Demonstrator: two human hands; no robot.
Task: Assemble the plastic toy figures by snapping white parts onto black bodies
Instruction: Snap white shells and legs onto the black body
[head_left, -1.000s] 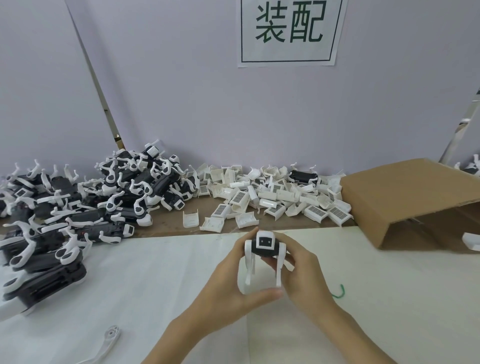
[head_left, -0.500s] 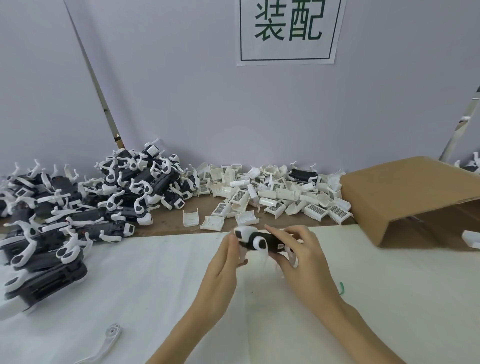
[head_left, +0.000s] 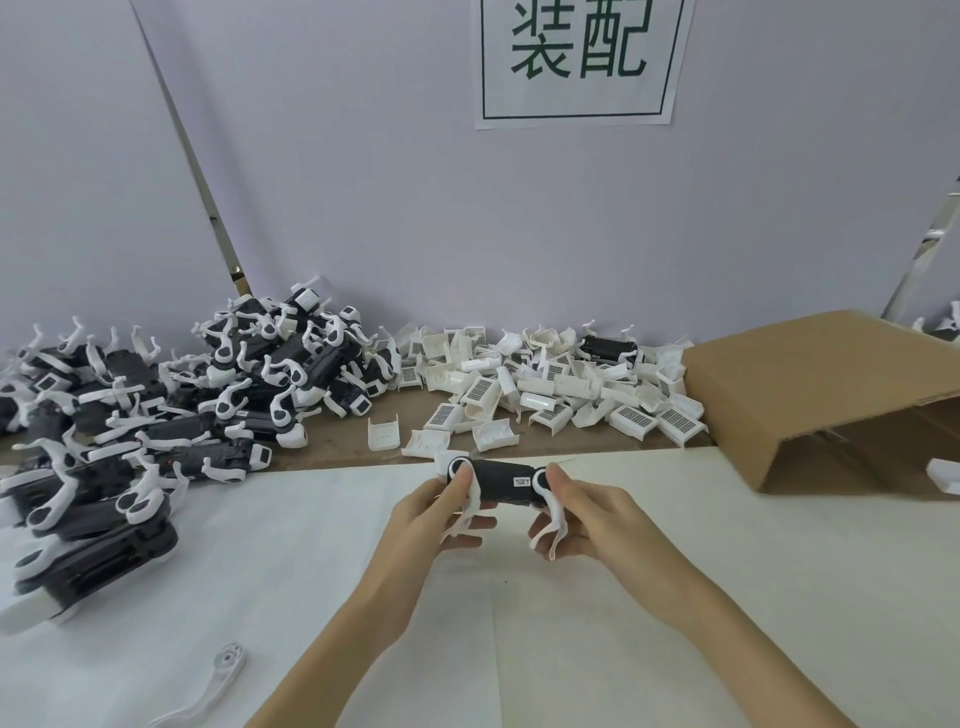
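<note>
A black toy body with white legs hangs sideways over the white sheet, its long side facing me. My left hand grips its left end, fingers curled round a white leg. My right hand grips the right end, with another white leg between its fingers. A heap of assembled black-and-white figures fills the left of the table. Several loose white shell parts lie in a pile at the back.
An open cardboard box lies on its side at the right. One loose white leg rests on the white sheet near the front left. A paper sign hangs on the wall behind.
The figure stood upright facing me a second ago. Both hands turned it onto its side, and my hands have spread apart to hold it by its two ends.
</note>
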